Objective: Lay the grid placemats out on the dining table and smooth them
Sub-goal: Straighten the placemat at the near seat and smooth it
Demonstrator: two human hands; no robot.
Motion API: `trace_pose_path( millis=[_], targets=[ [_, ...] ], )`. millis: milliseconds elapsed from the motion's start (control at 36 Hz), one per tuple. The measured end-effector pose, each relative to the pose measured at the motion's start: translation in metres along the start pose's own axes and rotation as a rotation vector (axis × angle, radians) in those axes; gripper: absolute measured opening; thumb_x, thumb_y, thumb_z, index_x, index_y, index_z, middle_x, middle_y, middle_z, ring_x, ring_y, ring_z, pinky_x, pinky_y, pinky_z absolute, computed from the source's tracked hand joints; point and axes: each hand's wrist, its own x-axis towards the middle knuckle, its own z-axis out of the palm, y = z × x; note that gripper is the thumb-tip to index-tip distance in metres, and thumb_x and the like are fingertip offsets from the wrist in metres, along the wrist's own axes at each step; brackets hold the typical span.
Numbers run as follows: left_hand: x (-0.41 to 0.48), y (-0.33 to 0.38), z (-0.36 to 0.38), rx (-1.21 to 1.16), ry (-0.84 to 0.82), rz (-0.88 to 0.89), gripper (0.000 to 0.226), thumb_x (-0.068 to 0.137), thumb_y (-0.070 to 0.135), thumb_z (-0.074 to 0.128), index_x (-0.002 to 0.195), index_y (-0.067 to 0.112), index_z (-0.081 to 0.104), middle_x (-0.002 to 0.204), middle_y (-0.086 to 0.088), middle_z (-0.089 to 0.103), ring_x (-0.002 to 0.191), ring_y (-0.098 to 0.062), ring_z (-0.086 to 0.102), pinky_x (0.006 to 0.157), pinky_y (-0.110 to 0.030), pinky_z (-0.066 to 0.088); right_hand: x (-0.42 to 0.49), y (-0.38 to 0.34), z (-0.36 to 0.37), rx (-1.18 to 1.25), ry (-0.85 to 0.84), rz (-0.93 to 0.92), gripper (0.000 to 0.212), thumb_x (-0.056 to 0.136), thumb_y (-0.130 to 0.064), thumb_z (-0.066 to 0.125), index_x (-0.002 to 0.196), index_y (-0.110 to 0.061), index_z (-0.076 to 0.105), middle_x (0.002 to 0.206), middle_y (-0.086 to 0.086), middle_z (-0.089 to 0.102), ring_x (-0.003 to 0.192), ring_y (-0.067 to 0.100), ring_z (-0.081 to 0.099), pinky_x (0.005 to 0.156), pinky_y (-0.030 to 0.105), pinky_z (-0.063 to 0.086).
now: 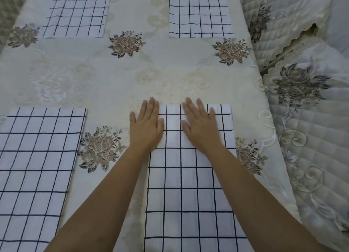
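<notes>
Several white placemats with dark grid lines lie flat on the dining table [117,85], which wears a cream cloth with brown roses. The near right placemat [188,195] is under both my hands. My left hand [146,126] rests palm down over its far left corner, partly on the cloth. My right hand [200,126] lies flat on its far edge, fingers spread. Another placemat [35,166] lies at the near left. Two more sit at the far left [77,12] and the far right [199,13].
A chair [311,119] with a quilted, rose-embroidered cover stands along the table's right edge. A second quilted chair cover [287,15] shows at the upper right. Patterned floor appears at the upper left corner.
</notes>
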Motion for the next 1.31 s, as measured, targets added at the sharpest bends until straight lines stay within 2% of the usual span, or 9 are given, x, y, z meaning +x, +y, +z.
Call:
trace_pose_path(
  millis=[278,389,556,750,889,1056,1111,1194,1306],
  targets=[
    [-0.023,-0.030,-0.007,-0.014,-0.008,-0.090,0.054,0.100,0.035,0.016,0.150,0.020,0.001,0.158,0.005,-0.008,0.145,-0.012,-0.010,0.116,-0.048,-0.004,-0.027,0.074,-0.020,0.006,0.039,0.312,0.056,0.099,-0.036,0.023,0.150,-0.018,0.008,0.159,-0.003,0.002,0.146,0.021,-0.001,0.114,0.052,0.005],
    [-0.049,-0.020,-0.003,-0.113,0.080,-0.040,0.062,0.092,0.036,0.014,0.148,0.010,0.019,0.158,-0.006,0.009,0.146,-0.020,0.003,0.114,-0.051,0.003,-0.039,0.052,-0.020,0.098,0.081,0.379,0.055,0.098,-0.030,0.025,0.148,-0.007,0.017,0.157,0.010,0.009,0.146,0.029,0.002,0.114,0.055,0.001],
    [-0.101,0.012,0.022,0.026,0.105,0.188,0.052,0.089,0.026,0.033,0.133,0.000,0.044,0.141,-0.017,0.045,0.133,-0.032,0.039,0.097,-0.062,0.033,-0.080,-0.040,0.009,-0.057,0.104,0.036,0.055,0.084,-0.030,0.034,0.130,-0.005,0.051,0.140,0.014,0.048,0.129,0.035,0.045,0.096,0.061,0.037],
    [-0.125,-0.001,0.029,0.092,0.031,0.119,0.057,0.092,0.036,0.028,0.142,0.010,0.031,0.150,-0.007,0.034,0.140,-0.020,0.020,0.099,-0.059,0.033,-0.113,-0.036,0.030,-0.045,0.091,0.068,0.054,0.091,-0.038,0.031,0.140,-0.016,0.041,0.148,0.003,0.039,0.136,0.029,0.036,0.103,0.057,0.034],
    [-0.135,-0.018,0.024,0.035,0.020,0.049,0.062,0.091,0.040,0.009,0.148,0.016,0.012,0.153,0.006,0.001,0.141,-0.017,-0.003,0.112,-0.054,0.013,-0.127,0.014,0.016,-0.012,0.081,0.291,0.062,0.091,-0.044,0.018,0.145,-0.016,0.029,0.153,0.002,0.026,0.142,0.030,0.023,0.107,0.059,0.023],
    [-0.153,-0.017,0.022,0.009,-0.021,-0.001,0.072,0.082,0.044,-0.005,0.147,0.015,-0.001,0.154,0.002,-0.010,0.142,-0.016,-0.012,0.114,-0.053,0.004,-0.147,0.032,0.000,-0.024,0.080,0.396,0.065,0.089,-0.040,0.020,0.141,-0.006,0.038,0.148,0.011,0.037,0.136,0.035,0.034,0.105,0.060,0.026],
    [-0.160,-0.009,0.019,-0.034,-0.011,-0.008,0.076,0.082,0.043,-0.001,0.149,0.008,0.011,0.157,-0.007,-0.001,0.145,-0.022,-0.004,0.115,-0.051,0.003,-0.152,0.019,-0.004,0.043,0.085,0.426,0.071,0.086,-0.043,0.015,0.143,-0.004,0.032,0.151,0.014,0.030,0.140,0.036,0.025,0.109,0.059,0.017],
    [-0.173,0.004,0.019,-0.025,0.055,0.076,0.063,0.089,0.032,0.020,0.142,0.000,0.032,0.152,-0.016,0.025,0.141,-0.029,0.019,0.108,-0.054,0.017,-0.163,-0.015,0.001,-0.007,0.088,0.341,0.060,0.085,-0.033,0.031,0.130,0.001,0.050,0.138,0.022,0.048,0.127,0.041,0.045,0.094,0.064,0.036],
    [-0.200,0.014,0.038,0.049,0.011,0.195,0.055,0.088,0.031,0.033,0.135,0.005,0.043,0.143,-0.013,0.043,0.134,-0.029,0.037,0.093,-0.059,0.040,-0.193,-0.069,0.024,-0.007,0.029,0.133,0.055,0.084,-0.033,0.035,0.131,-0.007,0.046,0.139,0.014,0.049,0.128,0.033,0.046,0.091,0.059,0.043]
  ],
)
